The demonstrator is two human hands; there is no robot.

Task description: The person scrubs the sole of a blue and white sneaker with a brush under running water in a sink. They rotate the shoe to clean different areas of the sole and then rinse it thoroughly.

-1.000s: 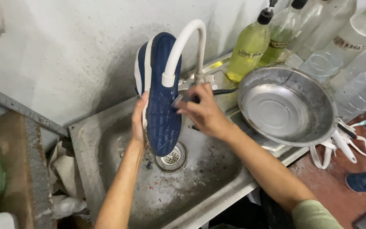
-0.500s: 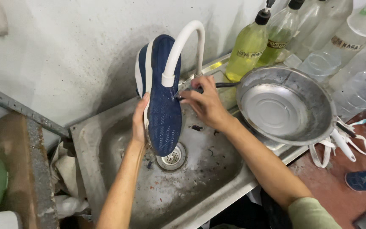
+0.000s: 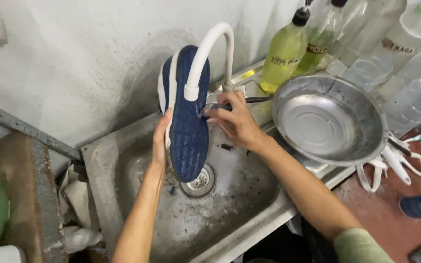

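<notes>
Forearms enter from the lower edge of the frame and converge above a stainless steel sink (image 3: 123,204), whose drain strainer (image 3: 198,182) lies at lower centre. Left hand (image 3: 161,141), centre frame, grasps a navy blue shoe (image 3: 187,122) along its white-edged side, fingers wrapped around the rim; the shoe stands nearly upright over the basin, its patterned sole facing the camera and its lower end just above the drain. Right hand (image 3: 235,122), just right of the shoe, has its fingers curled around a dark-handled tool (image 3: 254,100) whose tip meets the sole; its working end is hidden. White curved faucet (image 3: 205,53) arches over the shoe, its outlet against the sole. Right of centre, a steel bowl (image 3: 366,114) rests on the counter. Upper right, a yellow-green pump bottle (image 3: 283,53) stands beside clear bottles (image 3: 405,44).
</notes>
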